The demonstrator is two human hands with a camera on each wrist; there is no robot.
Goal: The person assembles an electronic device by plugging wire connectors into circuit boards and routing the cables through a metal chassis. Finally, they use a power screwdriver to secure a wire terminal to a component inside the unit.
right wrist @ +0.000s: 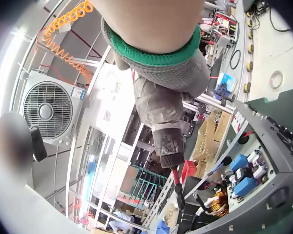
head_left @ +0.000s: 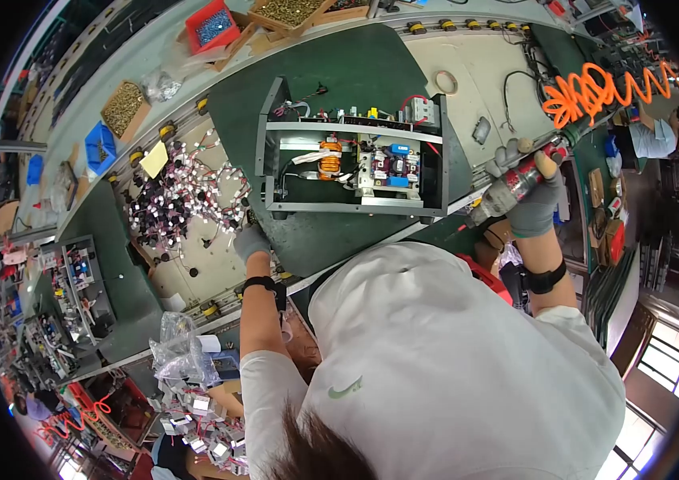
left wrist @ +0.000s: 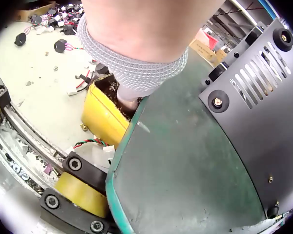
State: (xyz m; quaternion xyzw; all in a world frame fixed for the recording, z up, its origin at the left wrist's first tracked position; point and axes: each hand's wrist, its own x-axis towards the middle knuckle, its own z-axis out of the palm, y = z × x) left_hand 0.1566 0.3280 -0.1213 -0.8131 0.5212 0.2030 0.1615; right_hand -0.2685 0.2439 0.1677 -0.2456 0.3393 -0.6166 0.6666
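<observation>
My gloved left hand (head_left: pixel 252 242) reaches over the green board's edge into a small yellow box (left wrist: pixel 102 116), seen in the left wrist view. Small dark pieces lie inside the box, and its wall hides the fingertips. Out to the right, my gloved right hand (head_left: pixel 533 210) grips a tape-wrapped power screwdriver (head_left: pixel 507 190). In the right wrist view its bit (right wrist: pixel 178 187) points away from the glove. Between the hands, an open grey metal chassis (head_left: pixel 355 208) with a copper coil (head_left: pixel 329 162) and blue components stands on the green board (head_left: pixel 315 236).
Left of the board lies a heap of small wired connectors (head_left: pixel 183 196). Screws fill a cardboard box (head_left: pixel 125 110), with a blue bin (head_left: pixel 100 148) beside it and a red bin (head_left: pixel 210 27) farther back. An orange coiled hose (head_left: pixel 587 98) hangs at right.
</observation>
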